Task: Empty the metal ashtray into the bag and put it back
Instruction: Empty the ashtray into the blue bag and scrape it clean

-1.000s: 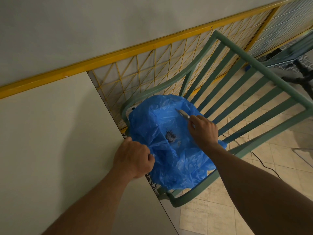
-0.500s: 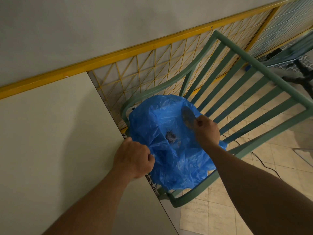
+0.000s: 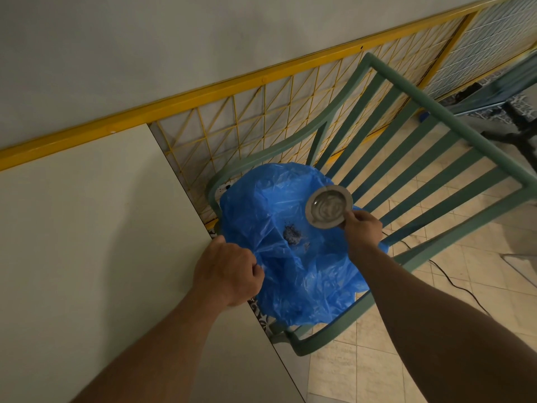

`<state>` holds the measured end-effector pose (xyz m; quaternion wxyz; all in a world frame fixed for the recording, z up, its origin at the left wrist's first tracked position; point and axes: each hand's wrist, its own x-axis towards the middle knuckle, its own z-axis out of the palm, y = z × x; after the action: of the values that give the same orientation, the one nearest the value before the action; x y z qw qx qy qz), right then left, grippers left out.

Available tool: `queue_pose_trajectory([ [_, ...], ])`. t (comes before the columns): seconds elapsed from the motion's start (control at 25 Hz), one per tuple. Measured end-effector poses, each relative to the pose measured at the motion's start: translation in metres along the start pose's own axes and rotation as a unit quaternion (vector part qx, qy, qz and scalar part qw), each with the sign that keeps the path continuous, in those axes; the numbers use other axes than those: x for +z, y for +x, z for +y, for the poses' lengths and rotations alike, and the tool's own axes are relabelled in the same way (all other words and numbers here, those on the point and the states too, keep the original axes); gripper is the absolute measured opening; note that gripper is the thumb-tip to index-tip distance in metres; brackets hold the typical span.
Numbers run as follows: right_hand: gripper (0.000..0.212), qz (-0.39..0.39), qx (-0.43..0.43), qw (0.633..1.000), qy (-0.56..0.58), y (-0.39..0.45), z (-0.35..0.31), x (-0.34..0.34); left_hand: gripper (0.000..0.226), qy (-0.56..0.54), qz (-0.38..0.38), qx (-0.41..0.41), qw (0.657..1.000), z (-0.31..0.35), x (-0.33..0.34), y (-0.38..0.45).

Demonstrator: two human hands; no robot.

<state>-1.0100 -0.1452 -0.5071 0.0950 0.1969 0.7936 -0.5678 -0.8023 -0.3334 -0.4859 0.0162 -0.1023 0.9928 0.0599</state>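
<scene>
The right hand (image 3: 361, 232) pinches the ashtray (image 3: 329, 207) rim over the bag (image 3: 290, 257); a loose pinch risks dropping it. The left hand (image 3: 229, 271) grips the bag edge closed-fisted; release lets ash (image 3: 292, 235) spill off the chair (image 3: 436, 175).

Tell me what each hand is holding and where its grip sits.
The right hand holds the metal ashtray by its near rim, over the blue bag. The left hand grips the bag's near edge beside the table.

A green chair (image 3: 453, 158) with a slatted back stands beside a pale surface (image 3: 87, 228), on a tiled floor (image 3: 479, 271). Behind them a yellow wire grid (image 3: 261, 123) under a yellow rail (image 3: 203, 88) runs along the wall (image 3: 174, 39). A dark cable (image 3: 453, 282) trails over the tiles by the chair.
</scene>
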Motion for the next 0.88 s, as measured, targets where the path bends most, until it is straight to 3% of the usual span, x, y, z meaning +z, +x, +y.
queue_pose_trajectory([
  [0.36,0.012,-0.012,0.126,0.981,0.145,-0.009,0.002,-0.006,0.048,-0.001,0.007,0.006,1.000,-0.001,0.000,-0.001],
  [0.68,0.007,-0.040,0.141,0.969,0.197,-0.017,-0.002,-0.015,0.044,-0.019,0.015,-0.002,1.000,-0.001,-0.005,-0.001],
  [0.88,0.009,-0.054,0.127,0.966,0.219,-0.026,-0.010,-0.025,0.028,-0.082,0.008,0.003,0.997,-0.003,-0.013,-0.001],
])
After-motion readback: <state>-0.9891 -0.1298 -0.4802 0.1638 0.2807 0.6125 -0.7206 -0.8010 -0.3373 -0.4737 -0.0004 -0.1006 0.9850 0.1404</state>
